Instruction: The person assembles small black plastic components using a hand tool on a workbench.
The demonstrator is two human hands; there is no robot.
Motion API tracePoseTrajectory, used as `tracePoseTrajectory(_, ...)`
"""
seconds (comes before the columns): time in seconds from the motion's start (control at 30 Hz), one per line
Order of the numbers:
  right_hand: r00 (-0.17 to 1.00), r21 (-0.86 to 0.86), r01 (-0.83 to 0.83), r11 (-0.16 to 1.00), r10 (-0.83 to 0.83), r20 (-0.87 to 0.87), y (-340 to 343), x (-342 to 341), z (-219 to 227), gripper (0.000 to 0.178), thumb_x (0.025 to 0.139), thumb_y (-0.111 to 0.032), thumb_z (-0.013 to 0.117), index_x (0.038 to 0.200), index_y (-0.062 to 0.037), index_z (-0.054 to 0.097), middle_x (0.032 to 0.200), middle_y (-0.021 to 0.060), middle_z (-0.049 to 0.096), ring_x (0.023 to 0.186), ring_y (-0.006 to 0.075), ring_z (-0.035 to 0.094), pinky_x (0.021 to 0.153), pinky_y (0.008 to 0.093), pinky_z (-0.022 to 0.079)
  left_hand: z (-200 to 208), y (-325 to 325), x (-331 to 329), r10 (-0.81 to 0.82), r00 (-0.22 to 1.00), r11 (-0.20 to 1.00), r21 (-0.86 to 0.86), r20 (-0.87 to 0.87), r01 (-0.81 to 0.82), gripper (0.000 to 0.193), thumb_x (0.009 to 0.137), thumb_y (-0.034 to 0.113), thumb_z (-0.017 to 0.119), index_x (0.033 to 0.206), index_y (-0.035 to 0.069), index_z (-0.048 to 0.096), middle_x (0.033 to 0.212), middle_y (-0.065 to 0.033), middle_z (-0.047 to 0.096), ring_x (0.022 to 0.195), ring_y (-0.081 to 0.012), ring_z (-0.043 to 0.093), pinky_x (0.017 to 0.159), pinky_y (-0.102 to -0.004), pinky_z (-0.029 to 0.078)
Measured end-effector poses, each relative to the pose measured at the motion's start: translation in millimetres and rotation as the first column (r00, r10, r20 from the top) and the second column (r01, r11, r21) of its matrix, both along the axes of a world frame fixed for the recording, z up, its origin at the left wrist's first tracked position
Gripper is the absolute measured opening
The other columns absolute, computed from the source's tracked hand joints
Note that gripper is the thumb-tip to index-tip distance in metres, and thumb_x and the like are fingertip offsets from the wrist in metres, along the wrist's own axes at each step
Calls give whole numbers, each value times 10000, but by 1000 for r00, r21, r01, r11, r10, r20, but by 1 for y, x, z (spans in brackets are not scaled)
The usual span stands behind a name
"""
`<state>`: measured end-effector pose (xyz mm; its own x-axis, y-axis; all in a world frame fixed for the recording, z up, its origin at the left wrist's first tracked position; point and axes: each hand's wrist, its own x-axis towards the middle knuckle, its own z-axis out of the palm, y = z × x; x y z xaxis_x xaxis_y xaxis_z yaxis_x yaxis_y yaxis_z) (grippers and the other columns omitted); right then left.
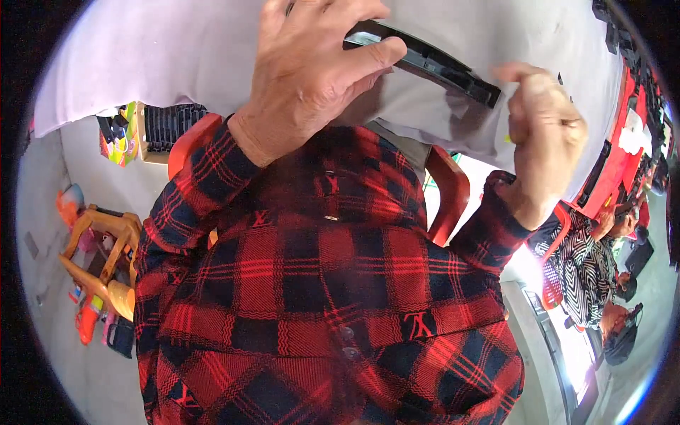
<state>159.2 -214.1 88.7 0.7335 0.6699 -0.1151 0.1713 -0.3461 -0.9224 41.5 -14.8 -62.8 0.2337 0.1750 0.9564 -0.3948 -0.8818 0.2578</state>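
Observation:
My left hand grips the left end of a long, narrow black plastic part above the pale cloth-covered table. The part is slightly curved, with a glossy edge and small recesses along its side. It slants down toward the right, where its far end stays free. Just beyond that end is my right hand, apart from the part and blurred by motion. Its fingers curl in, the forefinger pointing left. A tiny yellow spot shows beside the curled fingers, but what they hold, if anything, is hidden.
A cardboard box of black parts stands at left, beside a colourful bag. Lower left is a wooden chair frame. At right, another person in a zigzag-patterned top sits by a red-covered table bearing black pieces.

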Motion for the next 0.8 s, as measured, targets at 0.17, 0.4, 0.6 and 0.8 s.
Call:
tracePoseTrajectory(0.17,986,-105,-136,985,124,-116,9,-33,-15,268,984,-173,685,1162,27,695,678,14,654,612,86,592,578,257,465,-7,2,-10,58,994,997,57,-89,-53,364,737,130,807,1068,250,714,1111,-44,624,1147,-284,597,1068,-652,368)
tracePoseTrajectory(0.4,982,-174,-168,970,150,-113,15,-44,-30,400,928,-137,745,1250,72,633,639,6,606,580,64,524,542,266,438,23,-3,-24,136,823,991,61,-551,-123,266,788,125,747,1029,228,701,1049,-28,629,1064,-258,617,1071,-643,374)
tracePoseTrajectory(0.6,908,-45,-43,998,20,-419,13,-42,-26,407,943,-108,745,1270,91,607,695,-23,621,632,43,530,572,219,426,3,-4,-13,123,968,992,35,-220,-118,259,809,115,730,1038,231,692,1035,-22,629,992,-239,630,1058,-631,389)
tracePoseTrajectory(0.8,868,16,16,1000,-6,-496,14,-44,-27,401,950,-102,738,1282,80,607,787,13,695,705,46,585,647,202,459,0,-3,-12,125,974,992,21,-188,-123,284,812,109,732,1062,233,683,1040,-21,631,982,-239,630,1042,-624,405)
